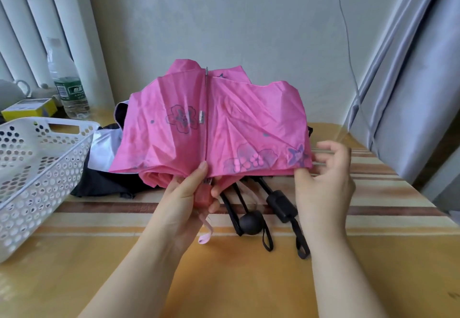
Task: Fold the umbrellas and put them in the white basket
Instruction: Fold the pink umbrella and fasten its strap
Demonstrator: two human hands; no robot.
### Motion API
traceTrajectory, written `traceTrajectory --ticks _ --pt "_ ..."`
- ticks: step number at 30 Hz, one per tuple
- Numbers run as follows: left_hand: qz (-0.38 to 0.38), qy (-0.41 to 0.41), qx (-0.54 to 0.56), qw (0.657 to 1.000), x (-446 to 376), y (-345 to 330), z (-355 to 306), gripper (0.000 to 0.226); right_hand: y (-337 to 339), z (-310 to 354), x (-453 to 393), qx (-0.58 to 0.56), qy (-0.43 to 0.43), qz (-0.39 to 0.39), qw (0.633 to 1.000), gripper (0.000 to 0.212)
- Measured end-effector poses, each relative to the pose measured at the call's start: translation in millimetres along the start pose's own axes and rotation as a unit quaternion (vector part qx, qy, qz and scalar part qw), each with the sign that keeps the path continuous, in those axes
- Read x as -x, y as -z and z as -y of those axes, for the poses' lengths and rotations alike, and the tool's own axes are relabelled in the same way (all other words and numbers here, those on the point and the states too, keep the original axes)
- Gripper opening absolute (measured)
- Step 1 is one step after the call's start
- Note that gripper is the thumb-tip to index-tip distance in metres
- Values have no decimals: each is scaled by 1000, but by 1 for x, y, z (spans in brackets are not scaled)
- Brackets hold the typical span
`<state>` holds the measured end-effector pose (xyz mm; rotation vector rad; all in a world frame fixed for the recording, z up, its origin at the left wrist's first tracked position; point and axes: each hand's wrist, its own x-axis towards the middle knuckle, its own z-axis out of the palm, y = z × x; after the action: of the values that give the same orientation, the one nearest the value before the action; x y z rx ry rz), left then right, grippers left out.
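Meanwhile the left hand (191,193) is gripping the pink umbrella (211,123); the right hand (323,181) is pinching its edge, near the white basket (37,168).

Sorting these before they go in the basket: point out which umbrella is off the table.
The pink umbrella: the left hand grips its handle and the right hand pinches its edge. The dark umbrellas lie on the table.
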<state>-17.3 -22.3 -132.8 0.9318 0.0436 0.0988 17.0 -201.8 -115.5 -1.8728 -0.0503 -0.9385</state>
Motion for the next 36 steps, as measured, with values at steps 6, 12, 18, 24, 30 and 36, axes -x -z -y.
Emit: traceTrajectory --ticks 6,12,18,24,30,36 --pt "-58 -34 -63 996 -1 1 5 10 -1 11 -5 -337 -198 118 913 29" --pt "-68 -55 -112 990 -5 5 8 24 12 2 -20 -515 -257 311 756 53" --pt "-87 -67 -214 971 -5 7 13 27 11 4 -12 -223 -140 272 925 44" --pt "-80 -84 -121 986 -1 -1 10 20 9 3 -13 -263 -219 129 931 32" --pt "-37 -39 -35 998 1 -5 7 14 11 -5 -19 -328 -292 97 893 9" --pt "28 -22 -9 999 4 -7 4 12 16 -15 -26 -225 -324 203 896 11"
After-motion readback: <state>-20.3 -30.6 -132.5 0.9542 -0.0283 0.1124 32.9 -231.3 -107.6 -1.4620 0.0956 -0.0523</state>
